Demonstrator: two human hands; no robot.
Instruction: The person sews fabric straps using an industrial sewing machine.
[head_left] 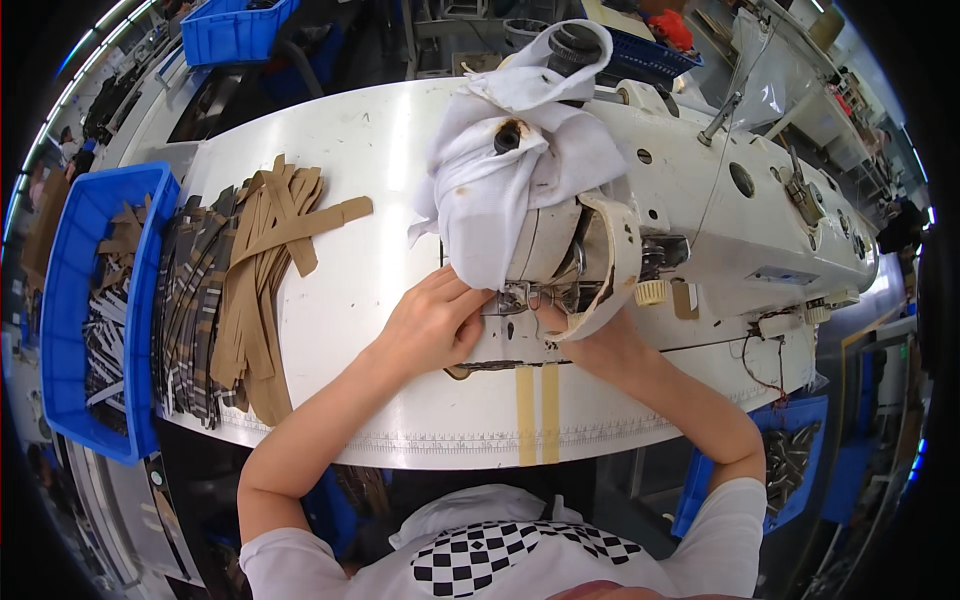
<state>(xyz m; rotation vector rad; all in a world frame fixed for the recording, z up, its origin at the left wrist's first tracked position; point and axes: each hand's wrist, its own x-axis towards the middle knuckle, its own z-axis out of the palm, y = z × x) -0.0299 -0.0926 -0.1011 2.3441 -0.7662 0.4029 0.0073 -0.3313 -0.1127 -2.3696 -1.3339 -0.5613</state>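
Both my hands are at the needle area of a white industrial sewing machine [780,215]. My left hand [430,318] lies left of the presser foot [513,298], its fingers curled and pressed together; what they hold is hidden. From the right, my right hand [600,340] reaches in under a curved cream guard [622,250], which covers much of it. Its fingertips show bent close beside the metal foot, and what they pinch cannot be made out. White cloth [490,215] is wrapped around the machine's head. A small brown edge [457,372] shows below my left hand.
Brown fabric strips [262,270] lie piled on the white table [350,130], beside dark patterned strips [190,300]. A blue bin [60,330] with cut pieces stands at the left edge. Another blue bin [815,470] sits low at the right. Yellow tape [525,415] crosses the front edge.
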